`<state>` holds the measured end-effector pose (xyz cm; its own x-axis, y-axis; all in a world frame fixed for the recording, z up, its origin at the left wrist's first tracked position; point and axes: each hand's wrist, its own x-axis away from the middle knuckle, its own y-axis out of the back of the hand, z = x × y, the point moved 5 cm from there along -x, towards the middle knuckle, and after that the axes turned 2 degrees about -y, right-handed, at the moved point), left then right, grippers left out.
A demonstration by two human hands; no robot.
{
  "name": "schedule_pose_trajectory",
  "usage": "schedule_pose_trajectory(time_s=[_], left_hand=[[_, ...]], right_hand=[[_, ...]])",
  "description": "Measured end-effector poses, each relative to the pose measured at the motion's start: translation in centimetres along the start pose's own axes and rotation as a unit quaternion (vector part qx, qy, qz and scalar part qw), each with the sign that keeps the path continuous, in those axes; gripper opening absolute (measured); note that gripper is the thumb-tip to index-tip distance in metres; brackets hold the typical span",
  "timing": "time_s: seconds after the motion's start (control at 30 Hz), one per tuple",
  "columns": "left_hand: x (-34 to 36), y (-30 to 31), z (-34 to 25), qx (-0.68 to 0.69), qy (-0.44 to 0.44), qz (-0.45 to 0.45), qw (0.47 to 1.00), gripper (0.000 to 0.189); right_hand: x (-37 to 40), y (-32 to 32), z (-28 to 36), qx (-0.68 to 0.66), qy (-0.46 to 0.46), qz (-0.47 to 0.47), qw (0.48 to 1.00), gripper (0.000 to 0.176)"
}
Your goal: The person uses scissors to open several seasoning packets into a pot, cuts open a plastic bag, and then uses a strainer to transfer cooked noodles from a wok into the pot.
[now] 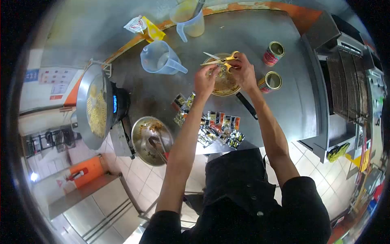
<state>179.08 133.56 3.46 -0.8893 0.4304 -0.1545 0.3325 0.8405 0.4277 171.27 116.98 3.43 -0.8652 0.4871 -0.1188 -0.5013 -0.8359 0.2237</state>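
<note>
My right hand (243, 72) is closed around the yellow handles of a pair of scissors (211, 56); the blades stand apart and point left. Close beside it, my left hand (206, 80) pinches what looks like a small foil sachet (222, 70), partly hidden by the fingers. Both hands are above a round pan (225, 84) with brownish contents and a black handle (246, 105). Several shiny foil sachets (219, 126) lie in a loose heap at the near edge of the steel table, below my left forearm.
Two opened cans (276, 51) (271, 81) stand on the right. At the back left are a plastic jug (160, 59), another jug (194, 26) and a yellow packet (153, 31). Left are a wok of noodles (96, 110) and a steel bowl (142, 132) with tongs.
</note>
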Motion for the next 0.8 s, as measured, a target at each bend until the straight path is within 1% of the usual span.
schedule_pose_trajectory(time_s=[0.03,0.07,0.1,0.13,0.2,0.27,0.33,0.37,0.4,0.43,0.47,0.53,0.57,0.7,0.77,0.8], left_hand=[[-0.2,0.2,0.2,0.013,0.000,-0.015,1.000,0.028],[-0.2,0.3,0.1,-0.025,-0.020,-0.029,0.999,0.026],[-0.3,0.2,0.3,-0.025,-0.022,-0.025,0.999,0.026],[-0.4,0.1,0.5,0.001,-0.030,-0.028,0.999,0.026],[-0.5,-0.2,0.7,0.027,-0.039,-0.028,0.999,0.025],[-0.3,-0.2,0.4,-0.006,-0.051,-0.039,0.998,0.024],[-0.1,0.1,-0.7,-0.020,-0.062,-0.036,0.997,0.024],[-0.1,0.2,-1.3,-0.035,-0.071,-0.034,0.996,0.023],[-0.1,0.2,-1.0,-0.035,-0.071,-0.033,0.996,0.023],[-0.1,0.1,-1.1,-0.064,-0.101,-0.036,0.992,0.023],[-0.1,0.1,-1.1,-0.094,-0.129,-0.039,0.986,0.023],[-0.1,0.0,-1.3,-0.098,-0.129,-0.023,0.987,0.023],[0.0,-0.1,-1.4,-0.102,-0.129,-0.007,0.986,0.022],[-0.2,0.1,-1.2,-0.128,-0.112,-0.011,0.985,0.023],[-0.2,0.3,-2.5,-0.126,-0.165,-0.020,0.978,0.023],[-0.3,0.4,-2.1,-0.126,-0.165,-0.020,0.978,0.023]], right_hand=[[-0.1,-0.1,0.0,0.000,-0.002,-0.005,1.000,0.048],[-0.3,-0.3,-0.2,-0.018,-0.028,-0.007,0.999,0.048],[-0.4,-0.3,-0.3,-0.036,-0.054,-0.008,0.998,0.047],[-0.4,-0.1,0.2,-0.012,-0.027,-0.019,0.999,0.047],[-0.2,-0.2,0.4,-0.018,-0.038,-0.014,0.999,0.047],[-0.2,-0.4,0.6,-0.023,-0.048,-0.007,0.999,0.047],[-0.1,-0.6,0.6,-0.036,-0.020,-0.011,0.999,0.047],[0.0,-0.6,0.5,-0.036,-0.021,-0.012,0.999,0.047],[0.0,-0.4,0.4,-0.028,-0.019,-0.032,0.999,0.046],[0.0,-0.2,0.4,-0.021,-0.016,-0.053,0.998,0.045],[0.0,-0.3,0.2,-0.021,-0.016,-0.054,0.998,0.045],[0.1,-1.1,-0.6,-0.094,-0.011,-0.038,0.995,0.043],[0.1,-1.3,-1.0,-0.095,-0.012,-0.038,0.995,0.043],[0.3,-1.1,-1.4,-0.105,-0.029,-0.048,0.993,0.043],[0.6,-1.0,-1.2,-0.106,-0.038,-0.053,0.992,0.043],[0.7,-0.9,-1.3,-0.128,-0.043,-0.065,0.989,0.044]])
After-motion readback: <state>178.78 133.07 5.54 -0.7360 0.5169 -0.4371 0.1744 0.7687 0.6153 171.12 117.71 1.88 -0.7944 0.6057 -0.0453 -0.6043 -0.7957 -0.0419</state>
